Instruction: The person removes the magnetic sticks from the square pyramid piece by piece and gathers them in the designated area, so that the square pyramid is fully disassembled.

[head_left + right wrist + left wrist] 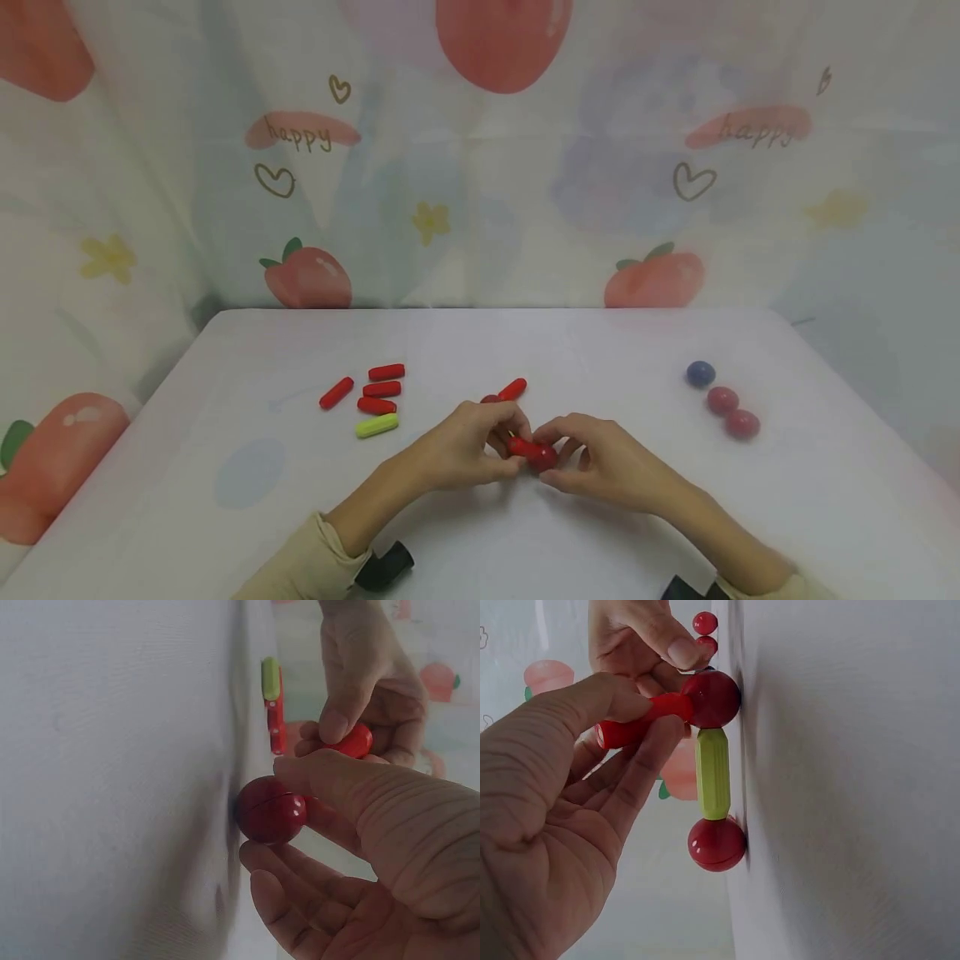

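Note:
My left hand pinches a red magnetic rod between thumb and fingers. The rod's end touches a red ball on the table. My right hand holds this ball between thumb and fingers. A yellow-green rod runs from it to a second red ball. In the head view the left hand mostly hides that rod, and only part of the far ball shows. Another red rod slants away beside the far ball.
Several red rods and a yellow-green rod lie on the left of the white table. A blue ball and two red balls are on the right. A patterned cloth hangs behind.

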A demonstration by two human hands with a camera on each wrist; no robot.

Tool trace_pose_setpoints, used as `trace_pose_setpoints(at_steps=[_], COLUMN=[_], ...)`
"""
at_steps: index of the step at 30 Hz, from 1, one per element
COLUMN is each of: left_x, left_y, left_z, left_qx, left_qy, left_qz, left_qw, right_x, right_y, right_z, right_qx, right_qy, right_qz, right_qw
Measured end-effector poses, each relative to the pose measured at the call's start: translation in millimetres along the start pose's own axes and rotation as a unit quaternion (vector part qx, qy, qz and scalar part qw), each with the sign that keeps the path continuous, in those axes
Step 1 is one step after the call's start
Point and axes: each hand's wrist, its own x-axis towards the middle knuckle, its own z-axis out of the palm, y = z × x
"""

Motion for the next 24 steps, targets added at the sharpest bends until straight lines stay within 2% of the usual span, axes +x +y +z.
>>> trace_pose_setpoints(at_steps=[6,13,24], left_x=[1.7,-0.2,-0.7], left_y=[-3.2,-8.4,-9.8], left_z=[0.1,-0.1,1.3], left_qx=[0.053,0.068,0.072], left_qy=[0.008,0.024,0.024], left_qz=[-0.027,-0.070,-0.070], left_qw=[0.9982,0.9950,0.9947], right_x=[0.5,2.5,4.3], right_y=[2.7,-0.7,-2.6], right_z=[2.5,2.9,8.6], right_qx=[-0.036,-0.028,-0.022], right_qy=[0.009,-0.009,-0.014], right_qz=[0.017,0.056,0.078], right_qw=[0.999,0.998,0.997])
